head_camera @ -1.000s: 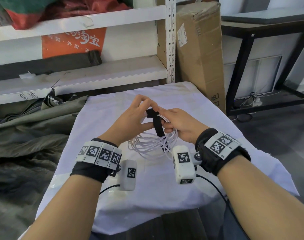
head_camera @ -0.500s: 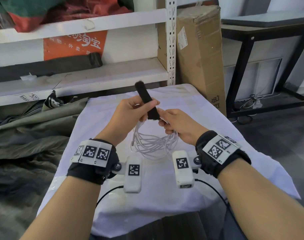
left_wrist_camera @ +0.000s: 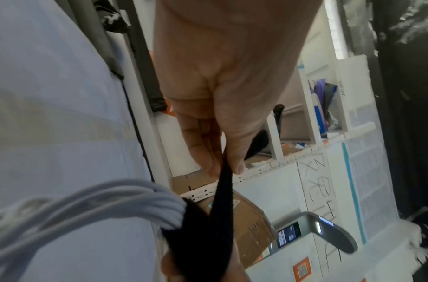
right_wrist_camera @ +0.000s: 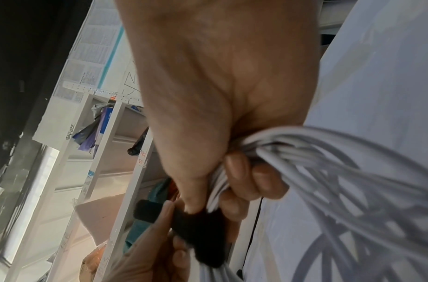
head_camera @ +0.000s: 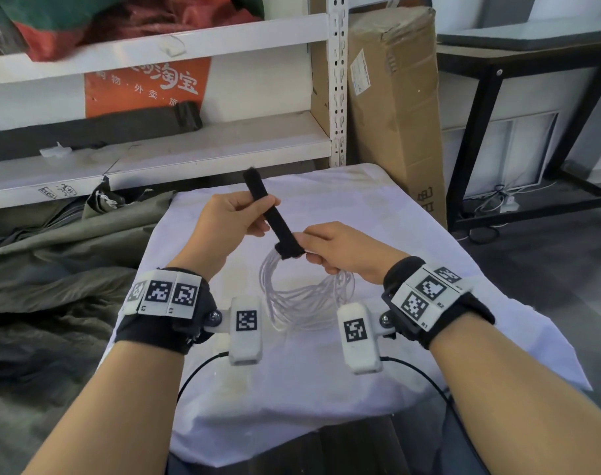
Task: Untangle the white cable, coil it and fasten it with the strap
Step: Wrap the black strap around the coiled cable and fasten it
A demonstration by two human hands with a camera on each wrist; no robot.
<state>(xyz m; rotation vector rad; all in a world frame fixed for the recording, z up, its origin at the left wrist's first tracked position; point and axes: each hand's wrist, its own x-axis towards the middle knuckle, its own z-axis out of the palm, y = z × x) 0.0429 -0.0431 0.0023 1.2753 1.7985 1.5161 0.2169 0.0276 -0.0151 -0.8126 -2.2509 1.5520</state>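
The white cable [head_camera: 302, 296] hangs as a coil of several loops above the white cloth [head_camera: 412, 234]. My right hand [head_camera: 321, 246] grips the top of the coil, fingers curled round the bundled strands [right_wrist_camera: 275, 152]. A black strap [head_camera: 269, 217] is looped round the bundle beside that hand, and its free end sticks up and to the left. My left hand [head_camera: 254, 210] pinches the strap's free length between thumb and fingers [left_wrist_camera: 208, 164], pulling it taut. In the left wrist view the strap [left_wrist_camera: 222, 200] wraps the cable [left_wrist_camera: 99, 206].
A white metal shelf [head_camera: 189, 156] stands behind the cloth-covered table. A tall cardboard box [head_camera: 395, 108] leans at the back right, beside a black-framed table [head_camera: 498, 132]. Grey-green fabric [head_camera: 52, 269] is heaped on the left.
My left hand drew the strap's free end out from over the coil and raised it up and to the left, so the strap now stands straight. My right hand kept its grip.
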